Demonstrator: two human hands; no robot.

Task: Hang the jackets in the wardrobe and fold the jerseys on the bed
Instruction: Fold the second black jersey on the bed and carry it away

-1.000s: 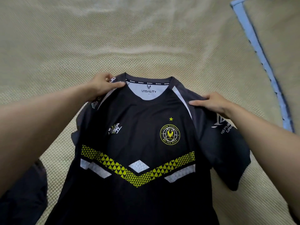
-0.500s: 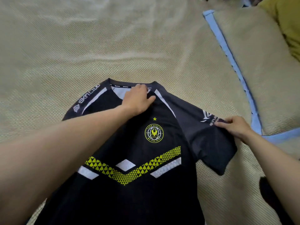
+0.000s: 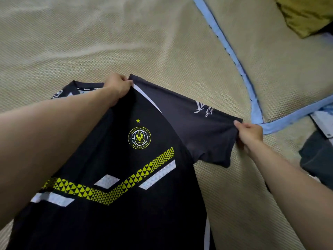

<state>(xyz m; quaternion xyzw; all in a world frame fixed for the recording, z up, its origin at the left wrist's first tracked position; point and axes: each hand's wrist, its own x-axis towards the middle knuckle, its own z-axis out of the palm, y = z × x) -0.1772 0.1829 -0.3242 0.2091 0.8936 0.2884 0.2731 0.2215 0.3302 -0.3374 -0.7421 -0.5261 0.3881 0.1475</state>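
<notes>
Jersey (image 3: 115, 177) lies front side up on the woven beige bed mat (image 3: 126, 42), black with a yellow triangle-patterned chevron and white blocks across the chest and a round yellow crest under a small star. Your left hand (image 3: 118, 87) is closed on the fabric at the shoulder beside the collar, pinching it up so the cloth peaks there; your forearm crosses over the shirt's upper left part and hides some of the neckline. Your right hand (image 3: 249, 135) is closed on the hem of the grey sleeve (image 3: 203, 127), thumb on top, and the sleeve is drawn out flat and taut between your two hands. White lettering sits on that sleeve near the hem. A second mat with blue edging (image 3: 232, 56) lies to the right, its corner just beyond your right hand. Farther right you have a dark grey garment (image 3: 317, 159) at the picture's edge, and an olive-yellow cloth (image 3: 302, 13) in the top right corner. The jersey's lower part runs out of view at the bottom.
</notes>
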